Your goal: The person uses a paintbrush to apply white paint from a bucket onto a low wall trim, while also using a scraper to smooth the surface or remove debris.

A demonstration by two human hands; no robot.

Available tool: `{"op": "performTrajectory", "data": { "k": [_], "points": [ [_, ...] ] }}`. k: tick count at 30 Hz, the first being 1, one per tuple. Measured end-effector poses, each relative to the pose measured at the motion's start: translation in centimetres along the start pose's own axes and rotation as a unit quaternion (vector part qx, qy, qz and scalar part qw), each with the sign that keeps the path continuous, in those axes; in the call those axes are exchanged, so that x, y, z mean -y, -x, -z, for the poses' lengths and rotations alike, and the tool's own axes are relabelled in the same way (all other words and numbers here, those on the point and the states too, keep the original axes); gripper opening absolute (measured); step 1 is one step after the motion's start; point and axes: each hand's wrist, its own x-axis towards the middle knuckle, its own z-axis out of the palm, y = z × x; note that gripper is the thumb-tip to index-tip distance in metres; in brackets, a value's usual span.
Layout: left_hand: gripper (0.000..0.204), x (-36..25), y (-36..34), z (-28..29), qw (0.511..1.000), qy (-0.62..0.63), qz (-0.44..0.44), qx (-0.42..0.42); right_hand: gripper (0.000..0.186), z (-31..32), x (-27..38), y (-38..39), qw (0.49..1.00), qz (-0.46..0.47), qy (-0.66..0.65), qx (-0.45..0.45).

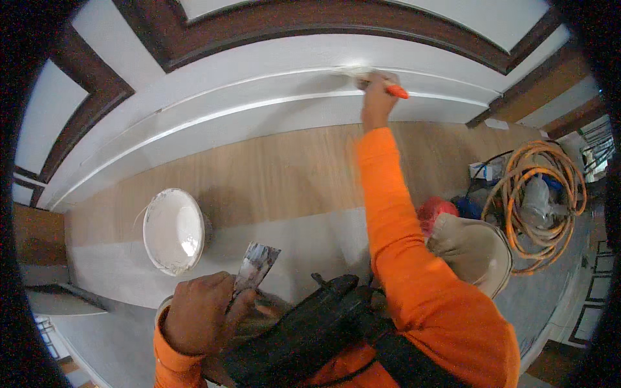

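Observation:
My right hand [378, 87] reaches far forward, closed round a paintbrush whose orange handle end [397, 91] sticks out on the right. Its pale bristles touch the upper ledge of the white baseboard [259, 87]; the exact contact is blurred. Low on the left, my left hand [206, 309] is closed on a putty knife [257, 264], its wide blade spattered with paint and pointing up. Between that hand and the wall stands a white bucket [148, 234] with white paint [174, 226] inside and smears on its rim.
Brown moulding [323, 24] frames the wall panels above the baseboard. A coiled orange hose or cable [501, 194] lies at the right, near a clear plastic bottle [535, 200] and a red round thing [436, 210]. Pale sheeting [310, 239] covers part of the wooden floor [291, 155]. A black strapped bag [304, 330] hangs before me.

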Motion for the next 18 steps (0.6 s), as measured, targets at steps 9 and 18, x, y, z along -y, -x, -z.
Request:
{"op": "performTrajectory", "data": {
  "k": [9, 18],
  "points": [
    [0.029, -0.6, -1.0, -0.4, 1.000, -0.019, -0.017, 0.016, 0.013, 7.6, 2.8, -9.9, 0.987, 0.135, 0.010, -0.084],
    [0.029, -1.6, -2.3, -0.3, 0.999, -0.038, -0.018, 0.031, 0.008, 11.5, 3.6, -11.7, 0.987, 0.152, 0.040, -0.035]
  ]
}}
